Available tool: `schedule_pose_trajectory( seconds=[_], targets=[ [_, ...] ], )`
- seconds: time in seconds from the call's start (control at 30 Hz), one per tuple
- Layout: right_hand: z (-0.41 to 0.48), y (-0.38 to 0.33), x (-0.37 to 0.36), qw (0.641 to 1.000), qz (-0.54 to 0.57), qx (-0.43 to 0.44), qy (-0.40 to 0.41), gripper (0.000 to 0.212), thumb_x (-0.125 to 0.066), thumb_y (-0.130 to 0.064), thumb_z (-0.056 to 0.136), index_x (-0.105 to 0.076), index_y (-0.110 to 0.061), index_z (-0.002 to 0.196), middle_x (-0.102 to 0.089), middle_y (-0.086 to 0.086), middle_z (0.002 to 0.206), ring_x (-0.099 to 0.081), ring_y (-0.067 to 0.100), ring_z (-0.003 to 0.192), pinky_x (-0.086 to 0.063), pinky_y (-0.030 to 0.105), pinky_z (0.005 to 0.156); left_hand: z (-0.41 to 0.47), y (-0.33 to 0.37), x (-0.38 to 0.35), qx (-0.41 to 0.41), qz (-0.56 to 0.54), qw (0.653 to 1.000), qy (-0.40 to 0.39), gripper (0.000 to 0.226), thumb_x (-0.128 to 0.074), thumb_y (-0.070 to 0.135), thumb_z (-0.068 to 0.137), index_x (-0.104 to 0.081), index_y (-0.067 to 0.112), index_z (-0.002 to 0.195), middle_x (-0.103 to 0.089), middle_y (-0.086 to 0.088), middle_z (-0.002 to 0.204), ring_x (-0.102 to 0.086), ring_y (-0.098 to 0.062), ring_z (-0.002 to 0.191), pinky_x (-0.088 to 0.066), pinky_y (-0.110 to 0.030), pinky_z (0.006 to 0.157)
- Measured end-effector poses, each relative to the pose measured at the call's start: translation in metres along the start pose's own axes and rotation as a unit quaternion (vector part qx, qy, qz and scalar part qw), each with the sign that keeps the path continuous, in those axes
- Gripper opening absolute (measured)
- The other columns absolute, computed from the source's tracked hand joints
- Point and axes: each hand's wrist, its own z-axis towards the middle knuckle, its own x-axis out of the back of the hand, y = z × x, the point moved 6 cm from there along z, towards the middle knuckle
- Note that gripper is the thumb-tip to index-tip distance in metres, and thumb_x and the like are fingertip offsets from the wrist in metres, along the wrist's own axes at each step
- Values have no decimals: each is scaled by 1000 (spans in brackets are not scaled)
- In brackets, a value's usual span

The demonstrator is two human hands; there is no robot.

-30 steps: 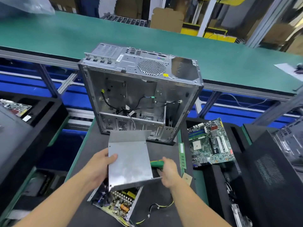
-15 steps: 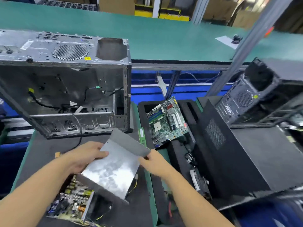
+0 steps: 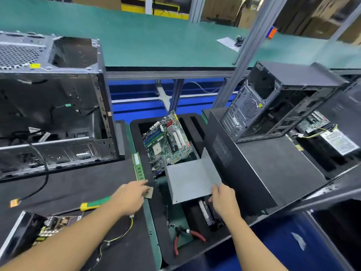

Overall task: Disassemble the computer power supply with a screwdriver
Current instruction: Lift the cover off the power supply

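Note:
My right hand [image 3: 224,200] pinches the lower right corner of the grey bent metal power supply cover [image 3: 191,180] and holds it over the black bin [image 3: 156,212]. Stretched toward the bin's left rim, my left hand [image 3: 130,196] holds nothing, its fingertips next to a small square chip [image 3: 149,192]. The screwdriver [image 3: 95,204], with a green and yellow handle, lies on the black mat just behind my left wrist. At the bottom left sits the opened power supply body [image 3: 39,227], its circuit board and wires exposed.
A stripped computer case [image 3: 58,94] stands on the mat at left. The bin holds a motherboard [image 3: 168,141] and red-handled pliers [image 3: 187,235]; a RAM stick [image 3: 137,167] lies beside its left rim. A black side panel [image 3: 254,163] and another case [image 3: 273,100] are at right.
The view has swung right. My right hand has carried the cover from above the power supply body to over the bin. My left hand has let go of the cover.

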Motion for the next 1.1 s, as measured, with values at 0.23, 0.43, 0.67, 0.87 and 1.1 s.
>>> schedule_pose_trajectory(
  seconds=[0.23,0.43,0.67,0.87,1.1],
  targets=[
    [-1,-6,-26,997,-73,0,27,34,-37,-19,101,-47,-15,69,-55,-1,67,-51,18,57,-37,29,52,7,7,-37,-23,205,977,-59,63,-30,35,102,-1,35,158,4,10,167,-8,-23,152,-17,-45,117],
    [8,-4,-45,997,-70,-24,25,36,-34,-19,101,-41,-13,67,-56,3,65,-45,17,53,-37,30,50,-1,-3,-20,25,198,979,42,57,-36,35,98,-20,31,152,-39,4,149,-40,-23,133,-28,-41,108],
    [12,-9,-55,996,-85,2,13,39,-35,-28,104,-48,-12,71,-60,5,77,-57,22,71,-45,34,65,0,1,-33,56,164,985,-12,65,-37,44,99,-5,42,156,-9,6,166,-14,-31,147,-20,-47,112],
    [8,-26,-62,976,-216,37,23,39,-27,-32,105,-48,-18,75,-33,-7,69,-54,22,85,-35,35,73,1,-2,-38,63,174,982,-45,66,-35,46,99,-4,38,157,0,6,167,-7,-34,149,-16,-52,115],
    [18,-6,-60,982,-187,3,8,32,-29,-29,104,-49,-25,79,-54,0,83,-47,23,87,-38,34,81,6,8,-35,57,233,970,-46,67,-37,32,99,-6,28,158,-3,4,167,-15,-30,147,-18,-62,105]
  ],
)
